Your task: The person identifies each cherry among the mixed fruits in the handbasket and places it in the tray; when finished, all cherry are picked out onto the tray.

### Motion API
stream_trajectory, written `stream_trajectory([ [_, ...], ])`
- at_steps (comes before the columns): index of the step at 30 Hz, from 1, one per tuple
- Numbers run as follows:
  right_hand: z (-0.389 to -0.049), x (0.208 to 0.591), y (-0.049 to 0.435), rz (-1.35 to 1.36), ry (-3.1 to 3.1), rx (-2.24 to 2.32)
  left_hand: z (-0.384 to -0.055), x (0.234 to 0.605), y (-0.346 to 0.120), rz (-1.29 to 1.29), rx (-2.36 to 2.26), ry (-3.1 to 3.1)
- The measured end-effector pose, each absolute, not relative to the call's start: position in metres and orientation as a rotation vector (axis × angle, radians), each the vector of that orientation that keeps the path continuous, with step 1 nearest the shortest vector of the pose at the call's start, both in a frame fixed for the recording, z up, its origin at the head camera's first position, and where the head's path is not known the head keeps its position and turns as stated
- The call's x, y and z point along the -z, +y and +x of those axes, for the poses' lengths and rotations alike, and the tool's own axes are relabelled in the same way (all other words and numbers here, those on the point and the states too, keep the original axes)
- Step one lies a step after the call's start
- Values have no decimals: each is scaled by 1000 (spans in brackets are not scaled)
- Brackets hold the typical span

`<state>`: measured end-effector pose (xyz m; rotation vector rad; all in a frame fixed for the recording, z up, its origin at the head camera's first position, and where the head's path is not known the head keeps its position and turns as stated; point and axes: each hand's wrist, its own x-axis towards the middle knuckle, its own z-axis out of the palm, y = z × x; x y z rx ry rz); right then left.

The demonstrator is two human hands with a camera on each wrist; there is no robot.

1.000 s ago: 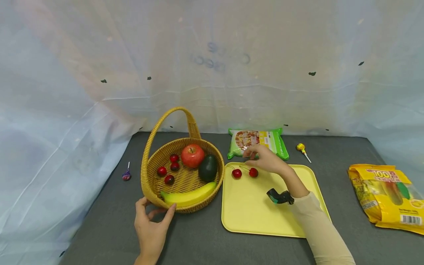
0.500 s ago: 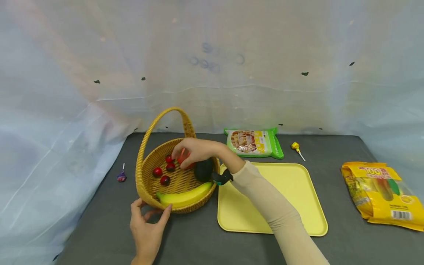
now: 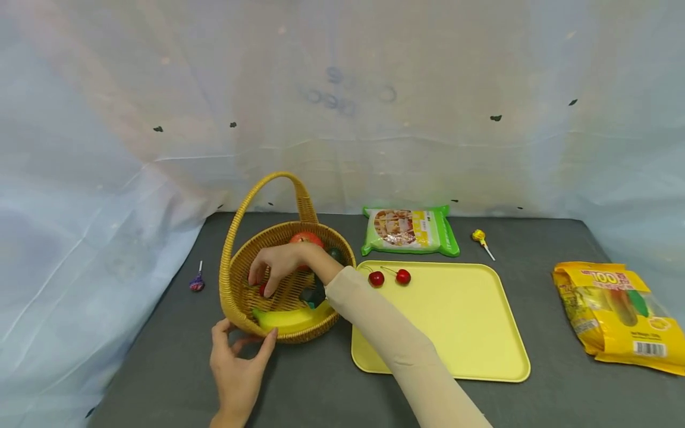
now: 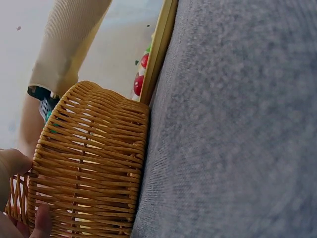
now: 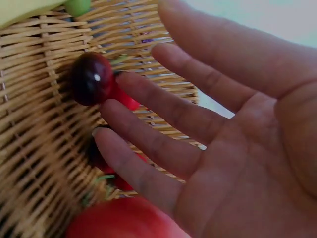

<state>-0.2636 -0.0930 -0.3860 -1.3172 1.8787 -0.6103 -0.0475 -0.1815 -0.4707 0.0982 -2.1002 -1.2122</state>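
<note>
A yellow wicker basket (image 3: 227, 279) with a tall handle stands left of centre. At its near left side, my left hand (image 3: 238, 371) holds the rim, thumb and fingers on the weave. My right hand (image 3: 280, 263) reaches down inside it. In the right wrist view that hand's fingers are extended and spread, their tips close to a dark red cherry (image 5: 91, 78) and other cherries partly hidden behind them. A red apple (image 3: 307, 237), a dark avocado (image 3: 336, 255) and a banana (image 3: 293, 321) also lie in the basket, partly covered by my right arm.
A yellow tray (image 3: 449, 327) beside the basket bears two stemmed cherries (image 3: 376, 279). Behind it lies a green food packet (image 3: 409, 230), with a yellow lollipop (image 3: 480, 237) to its right. A purple lollipop (image 3: 197, 283) lies far left, a yellow snack bag (image 3: 621, 318) far right.
My right hand has moved left from over the tray's back into the basket, lowering toward the cherries. My left hand stays at the basket's rim.
</note>
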Motion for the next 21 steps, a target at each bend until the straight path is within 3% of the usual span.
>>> stream_trajectory([
  [11,-257,404,-100,-1153,1831,573,-47,470,-180,91,1198,-2093],
  [21,-255,403,-101,-1178,1795,459,-48,471,-181,89,1201,-2103],
])
